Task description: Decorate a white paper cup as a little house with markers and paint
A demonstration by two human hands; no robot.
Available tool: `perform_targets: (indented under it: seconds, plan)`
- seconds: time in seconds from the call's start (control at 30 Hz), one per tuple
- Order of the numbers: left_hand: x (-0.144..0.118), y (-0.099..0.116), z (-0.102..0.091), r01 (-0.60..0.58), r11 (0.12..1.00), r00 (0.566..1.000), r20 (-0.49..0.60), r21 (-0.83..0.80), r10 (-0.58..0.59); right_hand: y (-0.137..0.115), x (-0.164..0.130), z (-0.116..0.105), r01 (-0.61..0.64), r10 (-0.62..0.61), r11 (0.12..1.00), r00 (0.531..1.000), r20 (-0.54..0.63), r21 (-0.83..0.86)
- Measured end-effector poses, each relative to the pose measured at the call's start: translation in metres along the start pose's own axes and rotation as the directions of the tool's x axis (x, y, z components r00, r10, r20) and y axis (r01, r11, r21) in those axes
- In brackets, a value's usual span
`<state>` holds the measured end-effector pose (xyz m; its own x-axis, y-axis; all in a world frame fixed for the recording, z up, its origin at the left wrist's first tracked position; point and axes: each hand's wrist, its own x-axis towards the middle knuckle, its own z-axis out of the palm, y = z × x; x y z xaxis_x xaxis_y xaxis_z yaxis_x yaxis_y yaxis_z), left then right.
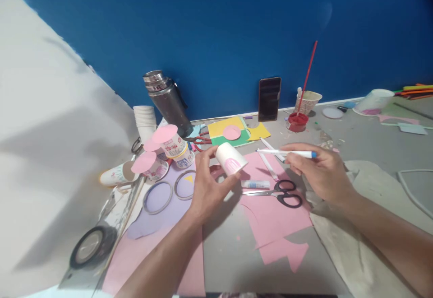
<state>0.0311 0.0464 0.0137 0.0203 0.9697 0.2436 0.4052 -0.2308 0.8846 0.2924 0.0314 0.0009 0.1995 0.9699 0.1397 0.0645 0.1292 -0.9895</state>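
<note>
Cup [173,146] print — blurred, nothing legible

Matt white paper cup [231,159]; glossy steel flask [167,101] at eleven o'clock of it; smooth pink paper sheet [274,216]; black plastic-handled metal scissors [282,193] at four o'clock

A steel flask [168,101] stands by a stack of cups [145,121] at the blue wall, a phone [269,98] leans further right, and scissors [282,192] lie on pink paper [275,219].
</note>
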Motion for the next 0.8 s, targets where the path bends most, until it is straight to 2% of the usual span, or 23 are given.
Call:
perform_targets:
  seconds: [0.13,0.23,0.33,0.4,0.47,0.6,0.7,0.8]
  plan:
    - [0.003,0.001,0.0,0.04,0.999,0.997,-0.063,-0.004,-0.04,-0.002,-0.005,0.0,0.032,-0.031,0.995,0.999,0.013,-0.092]
    - [0.004,-0.002,0.001,0.026,1.0,0.998,-0.064,0.014,-0.025,-0.004,-0.001,-0.003,0.064,-0.07,0.986,0.997,-0.03,-0.155]
    - [0.004,-0.004,0.002,0.024,1.0,0.997,-0.071,0.008,-0.023,-0.002,0.003,-0.002,0.1,-0.107,0.952,0.994,-0.009,-0.289]
    - [0.004,-0.004,0.002,0.032,0.999,0.995,-0.092,0.002,-0.032,0.002,0.003,0.002,0.161,-0.149,0.909,0.987,0.062,-0.385]
    - [0.004,-0.005,0.002,0.041,0.999,0.994,-0.105,-0.003,-0.041,0.008,0.002,0.006,0.284,-0.217,0.849,0.956,0.196,-0.445]
    - [0.005,-0.005,0.002,0.056,0.998,0.992,-0.112,-0.003,-0.056,0.022,0.0,0.012,0.532,-0.318,0.666,0.837,0.446,-0.523]
    - [0.006,-0.007,0.002,0.061,0.998,0.99,-0.127,0.002,-0.06,0.029,0.002,0.01,0.597,-0.283,0.573,0.787,0.548,-0.562]
    - [0.006,-0.008,0.002,0.058,0.998,0.989,-0.134,0.028,-0.054,0.031,0.003,0.007,0.605,-0.236,0.544,0.775,0.586,-0.581]
